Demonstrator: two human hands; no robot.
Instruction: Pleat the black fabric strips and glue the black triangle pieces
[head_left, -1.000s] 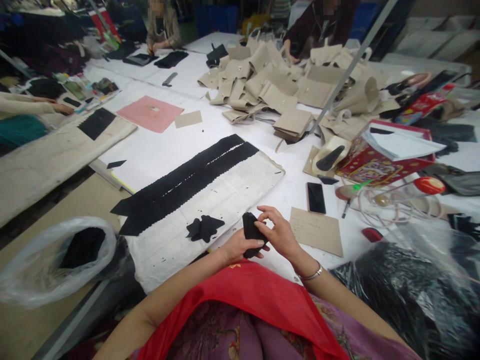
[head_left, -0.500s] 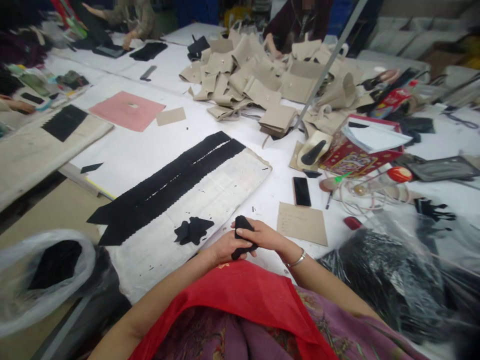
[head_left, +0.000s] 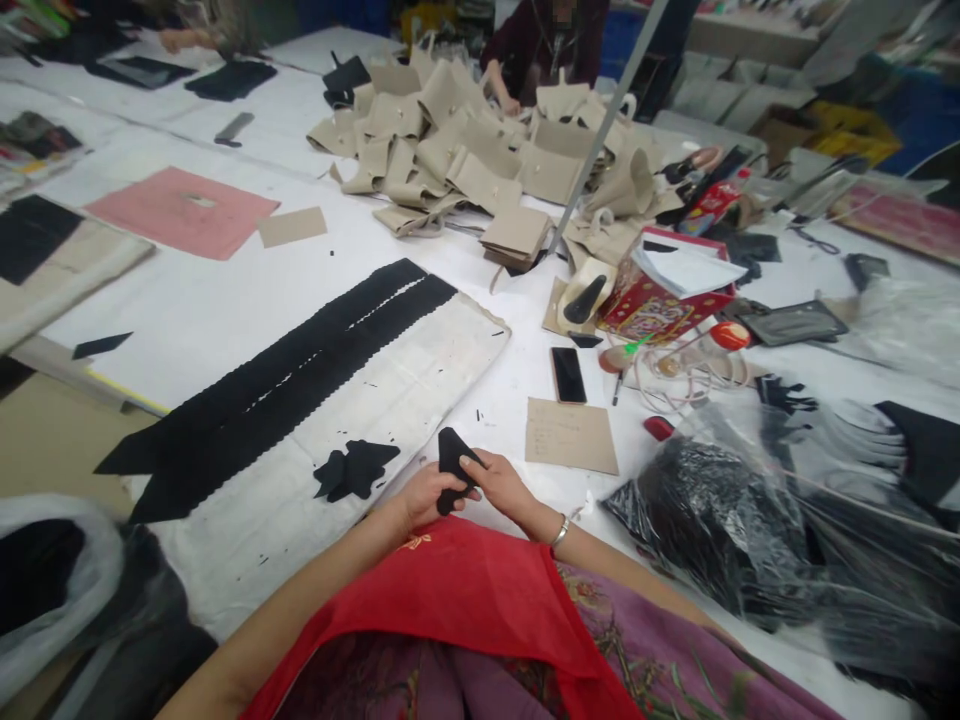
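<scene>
A small black piece is held between my two hands in front of the red apron. My left hand grips its lower part, and my right hand pinches its right side with the thumb on top. Left of my hands, several loose black pieces lie in a small heap on the white padded board. Long black strips with zigzag edges run diagonally across that board.
Beige pieces are heaped at the back, near a person. To the right are a phone, a brown card, a red box and a black plastic bag. A pink sheet lies back left.
The view has turned to the right, so the table's things sit further left. My hands have drawn slightly apart, and more of the black piece shows between them.
</scene>
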